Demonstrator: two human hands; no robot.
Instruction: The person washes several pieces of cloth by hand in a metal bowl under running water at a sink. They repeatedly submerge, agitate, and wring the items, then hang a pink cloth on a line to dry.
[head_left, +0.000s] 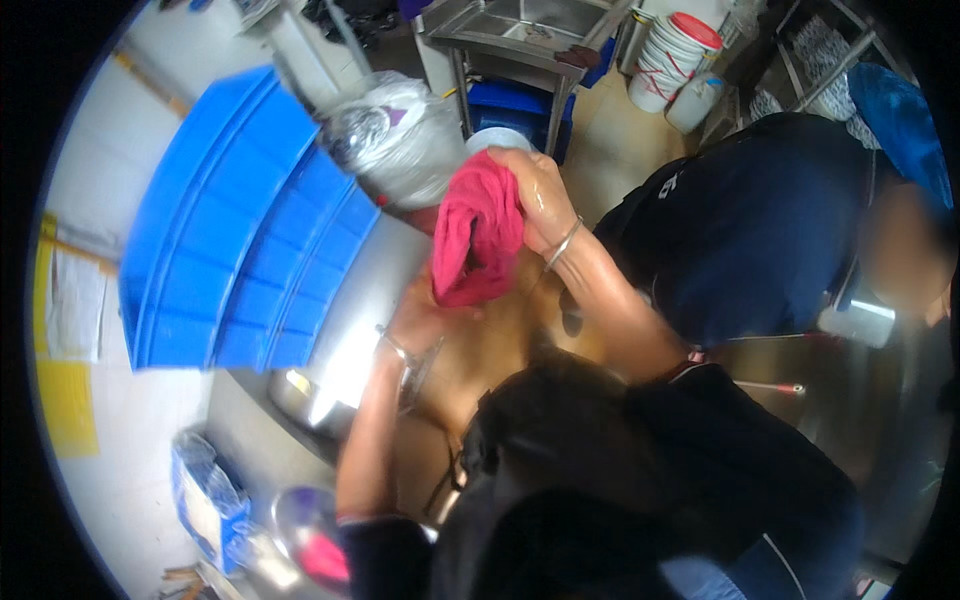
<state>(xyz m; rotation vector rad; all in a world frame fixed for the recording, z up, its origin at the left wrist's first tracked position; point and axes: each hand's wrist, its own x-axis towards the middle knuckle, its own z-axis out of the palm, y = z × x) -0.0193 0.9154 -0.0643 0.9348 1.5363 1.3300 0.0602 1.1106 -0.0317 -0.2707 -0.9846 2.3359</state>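
My right hand (541, 196) looks wet and grips the upper edge of a bunched pink cloth (480, 225), held up before me. Below the cloth, on its left side, is my left hand (431, 319), blurred; its fingers are partly hidden, and whether they hold the cloth I cannot tell. A bangle circles each wrist. Left of the cloth stand nested blue plastic tubs (232, 232), beside a large shiny metal surface (397, 262). A white bucket (499, 139) shows just beyond my right hand.
Another person in dark clothing (757, 225) bends close on the right. Ahead are a stainless steel sink (536, 22), a filled clear plastic bag (409, 142) and stacked white buckets (664, 67). At lower left, a metal bowl (281, 510) holds something pink, near a blue-and-white bag (210, 502).
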